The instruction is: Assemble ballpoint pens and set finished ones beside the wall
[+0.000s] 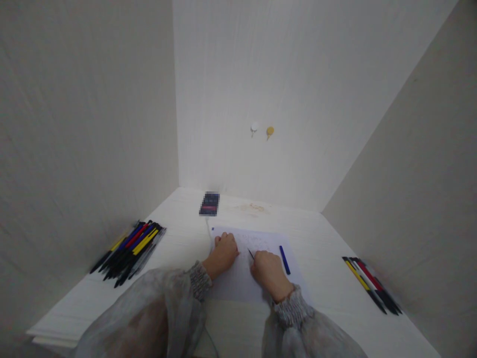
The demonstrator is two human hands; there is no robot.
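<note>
A white sheet of paper (261, 243) with faint marks lies on the white table (328, 278) in front of me. My left hand (223, 253) rests on the sheet's left part, fingers curled and pressed down on it. My right hand (269, 271) is closed round a thin dark pen (251, 254) whose tip points up and left over the paper. A blue pen (284, 259) lies on the sheet just right of my right hand, untouched.
A pile of several pens, black, blue, red and yellow (130, 246), lies at the table's left by the wall. A smaller group of pens (370, 283) lies at the right. A blurred dark object (209, 204) sits behind the paper. Walls enclose three sides; two small hooks (262, 130) are on the back wall.
</note>
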